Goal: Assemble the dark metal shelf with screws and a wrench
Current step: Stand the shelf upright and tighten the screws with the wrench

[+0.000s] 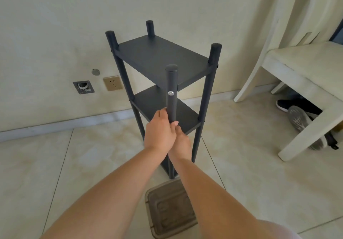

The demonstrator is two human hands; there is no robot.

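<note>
Nearest, below the shelf's front post [171, 97]: a grey plastic bin lid [169, 210] flat on the tiled floor [250, 164], its far edge almost at the post's foot. Left hand [159, 132] wrapped around that post under the silver screw [170, 93]. Right hand [181, 140] tucked just beneath and behind; grip there impossible to tell. Dark metal shelf [157, 56] upright, two tiers visible. Bare tile left of the shelf. Right of it, a pale chair [297, 67] with shoes [300, 120] beneath. Behind, wall outlets [112, 83].
</note>
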